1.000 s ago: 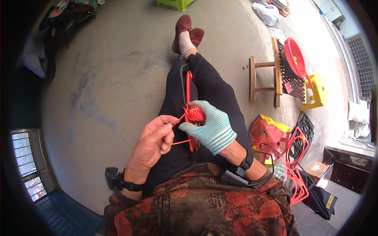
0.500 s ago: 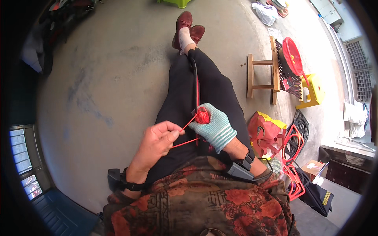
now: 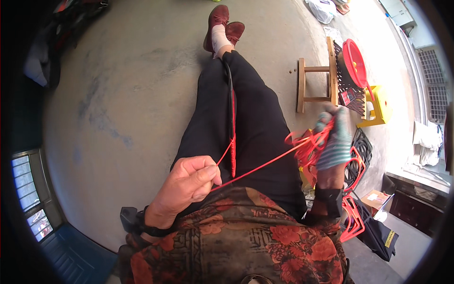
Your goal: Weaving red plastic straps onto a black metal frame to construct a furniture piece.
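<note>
A long thin black-and-red strip lies lengthwise between my legs, its near end closely wound with red cord. My bare left hand is closed in a pinch on this cord, just left of the wound end. One length runs from the strip to these fingers; another stretches from them across my lap to the right. Out beyond my right thigh, my right hand, in a striped light-green glove and blurred by motion, grips a loose looped bundle of red cord.
Right of my legs are a wooden stool, a red plastic basket and a yellow stool. Red hangers, a coil of black cable and a black bag lie nearer on the right. A blue panel is at lower left.
My right hand has swung out to the right with the cord bundle, which has loosened into loops. The cord now spans my lap. My left hand keeps its pinch, slightly lower.
</note>
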Available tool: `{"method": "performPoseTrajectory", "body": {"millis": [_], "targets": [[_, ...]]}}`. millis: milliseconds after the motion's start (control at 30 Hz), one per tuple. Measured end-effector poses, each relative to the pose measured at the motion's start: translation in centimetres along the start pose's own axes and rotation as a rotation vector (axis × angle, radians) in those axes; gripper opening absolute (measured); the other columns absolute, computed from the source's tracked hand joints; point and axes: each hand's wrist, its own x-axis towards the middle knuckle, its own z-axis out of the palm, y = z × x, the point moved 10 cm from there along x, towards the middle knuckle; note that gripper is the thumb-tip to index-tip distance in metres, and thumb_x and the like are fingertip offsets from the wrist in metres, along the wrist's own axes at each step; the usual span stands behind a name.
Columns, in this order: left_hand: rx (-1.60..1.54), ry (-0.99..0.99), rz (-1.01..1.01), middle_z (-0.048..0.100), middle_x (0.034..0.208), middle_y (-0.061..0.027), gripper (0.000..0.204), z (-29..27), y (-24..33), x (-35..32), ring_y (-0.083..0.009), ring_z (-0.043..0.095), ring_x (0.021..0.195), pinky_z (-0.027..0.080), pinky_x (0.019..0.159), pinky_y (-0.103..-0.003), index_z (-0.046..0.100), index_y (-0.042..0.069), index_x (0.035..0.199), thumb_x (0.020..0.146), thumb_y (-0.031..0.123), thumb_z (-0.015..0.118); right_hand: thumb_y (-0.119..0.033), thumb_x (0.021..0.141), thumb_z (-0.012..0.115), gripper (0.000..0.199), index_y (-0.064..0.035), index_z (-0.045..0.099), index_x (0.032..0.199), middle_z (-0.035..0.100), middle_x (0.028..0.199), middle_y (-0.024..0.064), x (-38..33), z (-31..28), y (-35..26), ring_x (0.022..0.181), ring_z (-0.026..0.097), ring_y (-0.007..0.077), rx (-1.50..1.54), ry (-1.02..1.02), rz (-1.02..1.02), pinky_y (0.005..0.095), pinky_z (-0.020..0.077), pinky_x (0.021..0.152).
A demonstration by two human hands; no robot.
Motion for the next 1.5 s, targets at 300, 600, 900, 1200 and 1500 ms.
{"method": "performPoseTrajectory", "body": {"millis": [300,600,900,1200,1500], "targets": [[0.236,0.250,0.538,0.060,0.122,-0.0150,0.034,-0.5,9.0,4.4,-0.0197,0.062,0.100,0.055,0.072,-0.026,0.053,-0.002,0.128,0.096,0.011,0.051,-0.026,0.088,0.064,0.023,-0.0070,0.065,0.103,0.067,0.094,0.0159,-0.9,11.7,-0.9,0.082,0.066,0.0319,-1.220,-0.129,-0.553,0.0355,0.0529,0.075],[0.247,0.368,0.440,0.065,0.094,-0.0064,0.024,-3.8,4.5,7.3,-0.0105,0.059,0.068,0.051,0.060,-0.023,0.059,0.001,0.115,0.095,0.013,0.058,-0.028,0.095,0.060,0.052,0.0048,0.045,0.132,0.063,0.106,0.0119,-2.6,13.6,9.9,0.084,0.063,0.0117,-0.343,-0.544,0.318,0.0254,0.0516,0.071],[-0.142,0.237,0.364,0.060,0.079,-0.0045,0.015,-6.0,6.0,4.1,-0.0132,0.058,0.064,0.051,0.060,-0.031,0.057,0.003,0.097,0.093,0.017,0.056,-0.012,0.074,0.080,0.033,-0.0016,0.066,0.102,0.068,0.093,0.0117,-7.1,16.1,1.6,0.081,0.068,0.0204,-0.982,-0.437,-0.530,0.0316,0.0541,0.074],[-0.335,0.412,0.283,0.064,0.077,0.0007,0.009,-7.1,3.1,8.9,-0.0111,0.063,0.068,0.053,0.063,-0.031,0.062,0.010,0.091,0.088,0.018,0.066,-0.021,0.079,0.057,0.036,-0.0170,0.063,0.114,0.057,0.129,0.0057,-23.5,27.4,9.4,0.120,0.054,0.0240,-1.100,-1.327,-1.512,0.0468,0.0425,0.100],[0.593,0.803,0.506,0.062,0.092,-0.0096,0.031,-5.8,4.1,6.6,-0.0201,0.060,0.083,0.048,0.076,-0.030,0.054,0.002,0.111,0.093,0.026,0.063,-0.036,0.060,0.080,0.066,-0.0024,0.059,0.113,0.060,0.119,0.0127,-17.1,27.3,9.3,0.122,0.051,0.0313,-1.390,-1.271,-0.985,0.0495,0.0308,0.109]]}}
